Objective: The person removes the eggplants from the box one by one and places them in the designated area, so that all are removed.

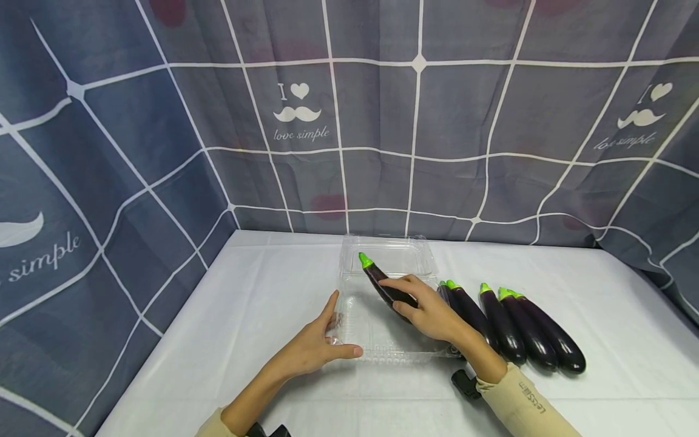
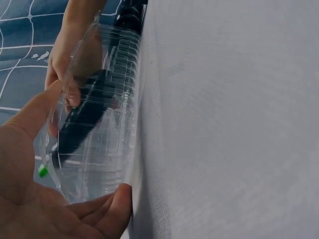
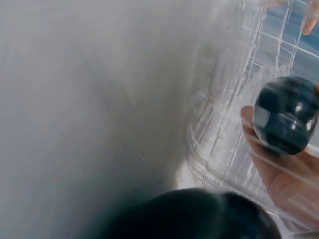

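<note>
My right hand (image 1: 428, 309) grips a dark eggplant (image 1: 377, 276) with a bright green cap, above a clear plastic clamshell box (image 1: 377, 349). The eggplant slants, its cap pointing to the far left; in the right wrist view its rounded blunt end (image 3: 284, 114) faces the camera. The box's lid (image 1: 390, 255) lies folded back on the far side. At the box's left side is my left hand (image 1: 311, 349), thumb and index finger spread straight. The left wrist view shows its fingers (image 2: 119, 209) touching the box's wall. The hand partly hides that side.
Several more eggplants (image 1: 505, 331) lie side by side on the white tablecloth (image 1: 262, 291), right of the box, the nearest partly behind my right arm. A grey-blue checked curtain (image 1: 377, 182) hangs behind the table and along its left and right sides.
</note>
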`<state>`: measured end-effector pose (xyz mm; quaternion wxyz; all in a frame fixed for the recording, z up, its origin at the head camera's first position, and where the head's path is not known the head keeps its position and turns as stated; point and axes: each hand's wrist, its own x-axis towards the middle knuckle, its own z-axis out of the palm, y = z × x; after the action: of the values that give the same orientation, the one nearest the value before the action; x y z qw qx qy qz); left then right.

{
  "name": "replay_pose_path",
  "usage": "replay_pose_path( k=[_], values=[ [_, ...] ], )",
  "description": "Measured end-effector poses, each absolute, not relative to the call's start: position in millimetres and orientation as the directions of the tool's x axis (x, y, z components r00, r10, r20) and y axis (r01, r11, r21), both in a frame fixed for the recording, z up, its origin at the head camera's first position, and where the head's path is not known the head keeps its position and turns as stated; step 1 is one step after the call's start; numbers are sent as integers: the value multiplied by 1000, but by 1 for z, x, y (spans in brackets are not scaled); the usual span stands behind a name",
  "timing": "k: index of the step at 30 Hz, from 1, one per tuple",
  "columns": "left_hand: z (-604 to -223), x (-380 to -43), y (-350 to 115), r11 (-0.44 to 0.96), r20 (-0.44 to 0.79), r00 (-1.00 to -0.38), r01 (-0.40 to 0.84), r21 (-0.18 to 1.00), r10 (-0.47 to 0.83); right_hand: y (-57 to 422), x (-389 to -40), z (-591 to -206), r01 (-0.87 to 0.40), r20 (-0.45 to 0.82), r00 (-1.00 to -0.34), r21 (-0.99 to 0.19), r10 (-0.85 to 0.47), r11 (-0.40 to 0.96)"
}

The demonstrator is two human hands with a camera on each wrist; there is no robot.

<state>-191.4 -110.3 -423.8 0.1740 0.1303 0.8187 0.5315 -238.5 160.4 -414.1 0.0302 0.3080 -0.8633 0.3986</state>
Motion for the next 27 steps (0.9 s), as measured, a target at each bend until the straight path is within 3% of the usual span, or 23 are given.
replay_pose_path(
  k=[15,27],
  values=[
    [-425,-191,-110,394,-141,-905,33,918,402,161,-235,-411,-446,301,-891,-717,-339,536],
    [-425,-191,-110,396,-144,-908,26,918,393,160,-236,-412,-453,297,-887,-712,-355,536]
  ],
)
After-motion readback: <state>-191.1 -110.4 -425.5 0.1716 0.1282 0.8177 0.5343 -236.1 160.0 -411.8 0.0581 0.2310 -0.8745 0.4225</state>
